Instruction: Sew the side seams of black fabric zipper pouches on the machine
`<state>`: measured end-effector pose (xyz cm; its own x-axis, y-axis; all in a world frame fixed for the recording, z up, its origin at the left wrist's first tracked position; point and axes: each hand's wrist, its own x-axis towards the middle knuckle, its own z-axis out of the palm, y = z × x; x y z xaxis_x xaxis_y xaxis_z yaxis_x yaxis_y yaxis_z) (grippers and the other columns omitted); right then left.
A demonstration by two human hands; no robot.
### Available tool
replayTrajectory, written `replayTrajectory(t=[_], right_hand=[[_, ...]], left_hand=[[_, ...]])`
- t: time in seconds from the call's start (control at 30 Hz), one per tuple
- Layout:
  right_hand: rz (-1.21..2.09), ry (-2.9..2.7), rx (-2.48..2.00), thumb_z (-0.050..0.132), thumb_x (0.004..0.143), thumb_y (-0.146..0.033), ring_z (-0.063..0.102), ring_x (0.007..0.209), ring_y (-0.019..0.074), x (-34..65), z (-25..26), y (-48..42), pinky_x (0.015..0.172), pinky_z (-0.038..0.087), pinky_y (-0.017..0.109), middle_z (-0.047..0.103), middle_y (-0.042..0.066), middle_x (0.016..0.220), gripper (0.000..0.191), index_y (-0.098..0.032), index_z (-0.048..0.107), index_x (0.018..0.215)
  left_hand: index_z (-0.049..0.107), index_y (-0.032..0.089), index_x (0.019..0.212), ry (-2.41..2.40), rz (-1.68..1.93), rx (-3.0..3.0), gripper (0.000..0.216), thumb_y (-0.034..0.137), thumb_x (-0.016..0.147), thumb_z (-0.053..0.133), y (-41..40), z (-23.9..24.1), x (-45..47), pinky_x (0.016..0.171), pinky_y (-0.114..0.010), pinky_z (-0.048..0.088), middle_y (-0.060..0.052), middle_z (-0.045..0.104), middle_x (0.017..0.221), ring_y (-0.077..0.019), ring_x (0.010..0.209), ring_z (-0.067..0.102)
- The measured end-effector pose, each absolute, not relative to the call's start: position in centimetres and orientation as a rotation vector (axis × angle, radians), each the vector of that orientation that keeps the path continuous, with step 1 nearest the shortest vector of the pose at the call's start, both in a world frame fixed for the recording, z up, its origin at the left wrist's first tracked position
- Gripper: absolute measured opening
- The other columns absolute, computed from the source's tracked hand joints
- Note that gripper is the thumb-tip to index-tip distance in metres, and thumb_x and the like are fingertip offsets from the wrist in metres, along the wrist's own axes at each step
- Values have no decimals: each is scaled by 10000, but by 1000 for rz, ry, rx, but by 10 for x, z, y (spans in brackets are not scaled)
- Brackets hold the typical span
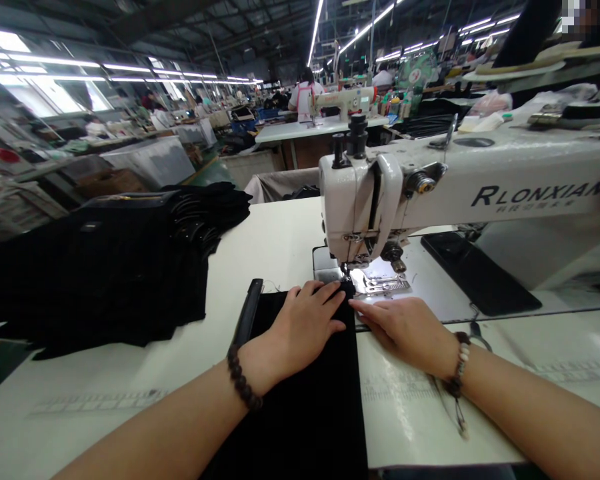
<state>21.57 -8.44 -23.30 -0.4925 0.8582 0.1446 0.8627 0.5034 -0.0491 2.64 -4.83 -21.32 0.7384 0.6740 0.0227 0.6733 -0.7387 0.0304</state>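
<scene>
A long black fabric piece [310, 407] runs from the table's front edge up to the needle area of a white sewing machine [360, 200]. My left hand [300, 327] lies flat on the fabric with its fingers spread, just before the presser foot [347, 272]. At the fabric's right edge, the fingertips of my right hand [405, 330] touch near the metal edge guide [383, 285]; its fingers are stretched out, and some are hidden beneath the hand. A dark, shiny strip [249, 310] stands along the fabric's left side. The needle tip is hard to make out.
A pile of black fabric pieces [95, 260] rests on the left of the white table [250, 250]. A black phone-like slab [480, 273] lies under the machine arm. Ruler markings [100, 401] cross the tabletop. Another sewing machine [343, 101] and a person [305, 93] are beyond.
</scene>
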Motion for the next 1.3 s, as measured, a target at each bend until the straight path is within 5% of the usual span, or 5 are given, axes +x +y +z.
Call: replayTrajectory(t=[1.3], right_hand=[[-82, -2597, -1647, 462, 830, -167, 627, 629, 188, 213, -235, -83, 486, 359, 282, 683, 25, 847, 378, -211, 489, 1205]], left_hand=[[498, 145, 1154, 1380, 127, 2893, 331, 298, 860, 499, -57, -219, 47, 769, -418, 444, -65, 485, 1233, -270, 1032, 440]])
